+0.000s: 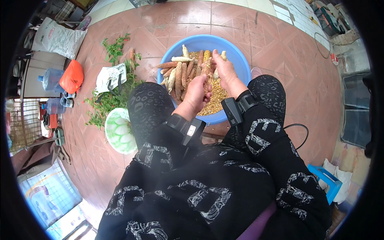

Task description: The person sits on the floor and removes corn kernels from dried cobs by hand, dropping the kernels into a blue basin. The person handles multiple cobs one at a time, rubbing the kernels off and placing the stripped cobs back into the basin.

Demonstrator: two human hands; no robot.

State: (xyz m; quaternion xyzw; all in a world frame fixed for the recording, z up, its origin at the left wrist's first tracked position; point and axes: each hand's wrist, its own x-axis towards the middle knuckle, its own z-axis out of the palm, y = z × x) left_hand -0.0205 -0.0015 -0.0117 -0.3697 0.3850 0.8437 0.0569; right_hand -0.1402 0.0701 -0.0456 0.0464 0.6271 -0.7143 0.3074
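A large blue plastic basin (244,57) stands on the floor between my knees. Bare reddish and whitish corn cobs (178,76) are heaped in its left half, and loose yellow corn kernels (213,105) lie in its near and right part. Over the basin my left hand (198,91) is closed around the lower part of a reddish corn cob (207,69). My right hand (224,67) touches the upper part of that cob, thumb pointing up; its fingers are mostly hidden. A cob with yellow kernels (207,55) lies just beyond the hands.
Left of the basin are green leafy plants (105,109) with a white bag (111,78) on them and a green-white plastic basket (119,130). Farther left stand water jugs (52,79) and an orange plastic bag (72,76). A blue plastic stool (328,183) is at the lower right.
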